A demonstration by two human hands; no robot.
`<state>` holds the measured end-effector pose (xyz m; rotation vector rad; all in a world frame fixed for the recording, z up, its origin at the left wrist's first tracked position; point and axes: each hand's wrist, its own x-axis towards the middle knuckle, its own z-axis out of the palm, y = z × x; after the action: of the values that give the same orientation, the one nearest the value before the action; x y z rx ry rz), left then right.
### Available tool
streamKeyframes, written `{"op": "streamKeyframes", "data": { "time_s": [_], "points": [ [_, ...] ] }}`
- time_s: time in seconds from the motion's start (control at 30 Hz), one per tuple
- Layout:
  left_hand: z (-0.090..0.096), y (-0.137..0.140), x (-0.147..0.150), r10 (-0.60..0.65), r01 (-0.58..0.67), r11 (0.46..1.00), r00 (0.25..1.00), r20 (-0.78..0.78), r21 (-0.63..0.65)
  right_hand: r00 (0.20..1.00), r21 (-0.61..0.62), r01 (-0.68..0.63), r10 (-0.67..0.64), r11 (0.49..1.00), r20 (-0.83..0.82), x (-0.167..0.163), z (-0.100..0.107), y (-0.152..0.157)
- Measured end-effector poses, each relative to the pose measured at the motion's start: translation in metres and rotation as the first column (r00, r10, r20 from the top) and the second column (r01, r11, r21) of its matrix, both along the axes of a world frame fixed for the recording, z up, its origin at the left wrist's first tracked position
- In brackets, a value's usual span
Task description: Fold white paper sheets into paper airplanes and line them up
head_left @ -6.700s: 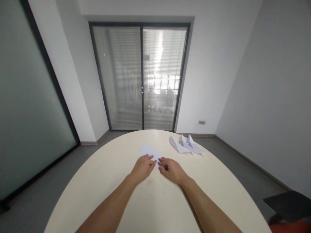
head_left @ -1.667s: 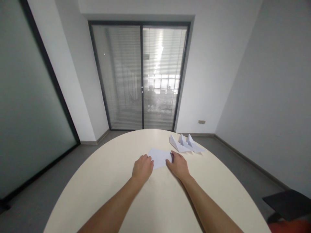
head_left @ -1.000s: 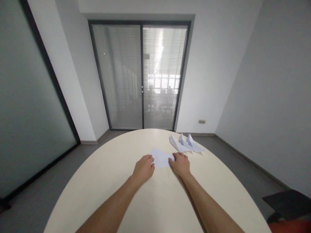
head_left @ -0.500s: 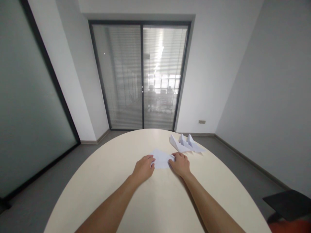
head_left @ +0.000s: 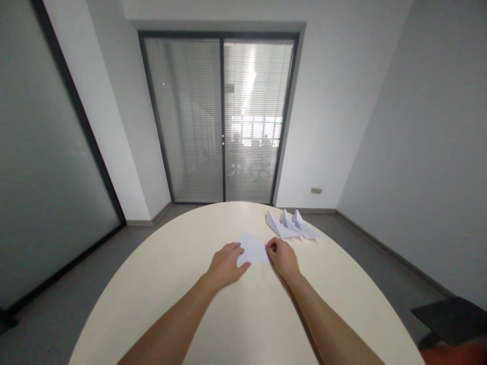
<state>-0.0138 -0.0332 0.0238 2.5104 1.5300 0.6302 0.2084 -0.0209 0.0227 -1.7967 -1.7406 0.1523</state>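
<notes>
My right hand (head_left: 282,257) has shifted to pinch the paper's (head_left: 253,250) right corner, my left hand (head_left: 225,264) spread flat on its left edge, paper mid-tabletop (head_left: 182,274), 3 folded planes (head_left: 291,225) beyond

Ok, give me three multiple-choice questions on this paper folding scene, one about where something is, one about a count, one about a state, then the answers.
1. Where do the finished paper planes lie?
A. far right part of the table
B. on the floor
C. under the left hand

2. How many finished planes are there?
A. one
B. three
C. six

3. How is the white paper between the hands?
A. crumpled into a ball
B. lifted high
C. lying on the table, touched by both hands

Answers: 1 A, they sit beyond the right hand. 2 B, three peaks show. 3 C, the left hand rests on its near edge and the right hand's fingers touch its right edge.
</notes>
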Motion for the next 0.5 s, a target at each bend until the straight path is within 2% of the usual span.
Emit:
{"op": "streamKeyframes", "data": {
  "time_s": [0.13,0.5],
  "points": [
    [0.0018,-0.0015,-0.0005,-0.006,0.006,1.000,1.000,-0.015,-0.006,0.997,0.019,-0.019,0.021,1.000,-0.071,-0.0002,-0.0013,0.0004],
    [0.0015,-0.0016,-0.0006,-0.004,0.004,1.000,1.000,-0.012,-0.018,0.996,0.004,0.036,-0.036,0.999,-0.083,0.0031,0.0020,0.0017]
  ]
}}
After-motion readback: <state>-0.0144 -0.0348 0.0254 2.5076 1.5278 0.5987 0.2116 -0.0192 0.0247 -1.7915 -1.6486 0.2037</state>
